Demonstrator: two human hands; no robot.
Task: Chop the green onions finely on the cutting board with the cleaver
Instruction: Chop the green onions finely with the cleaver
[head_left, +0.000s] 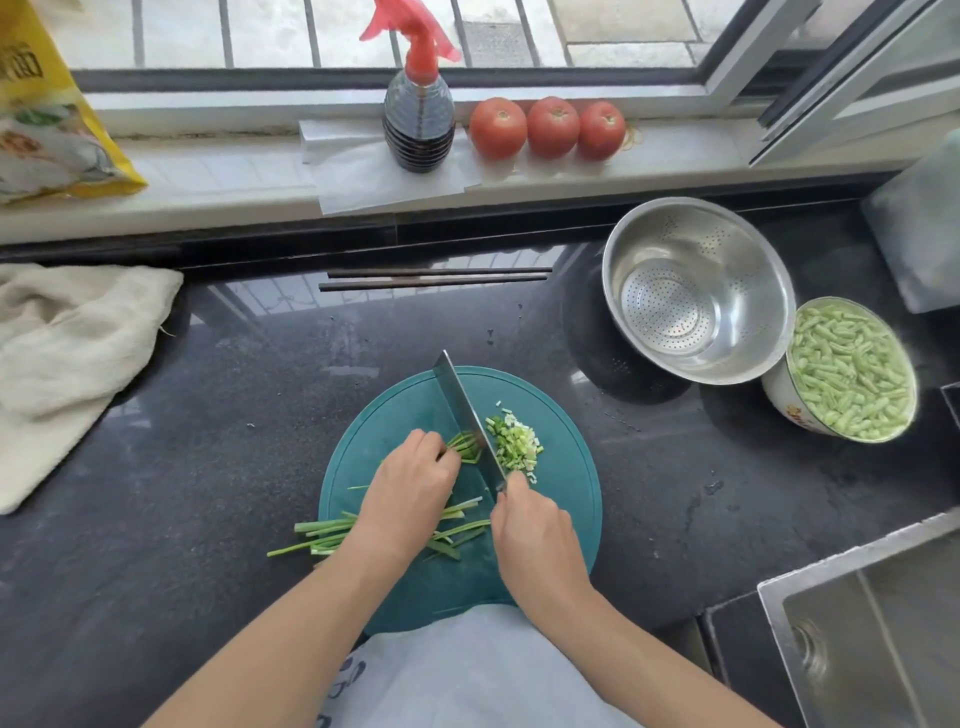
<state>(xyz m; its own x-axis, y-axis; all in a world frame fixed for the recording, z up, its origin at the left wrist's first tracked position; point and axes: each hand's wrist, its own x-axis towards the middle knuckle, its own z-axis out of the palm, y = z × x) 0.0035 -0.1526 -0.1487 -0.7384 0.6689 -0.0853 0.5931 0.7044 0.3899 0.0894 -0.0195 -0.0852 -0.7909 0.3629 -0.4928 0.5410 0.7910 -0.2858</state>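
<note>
Now right hand grips cleaver | left hand pinches green onions

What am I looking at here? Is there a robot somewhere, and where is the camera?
There is no robot. A person wears one wide-angle camera on the head, looking down at both bare hands, so you see what they see.

The right hand grips the handle of a cleaver, whose blade stands over a round teal cutting board. The left hand holds a bunch of green onions against the blade. Finely chopped pieces lie to the blade's right; longer uncut stalks lie across the board's near left edge.

On the dark counter also sit a metal colander, a bowl of green beans, chopsticks and a cloth. Three tomatoes and a bottle stand on the sill.
</note>
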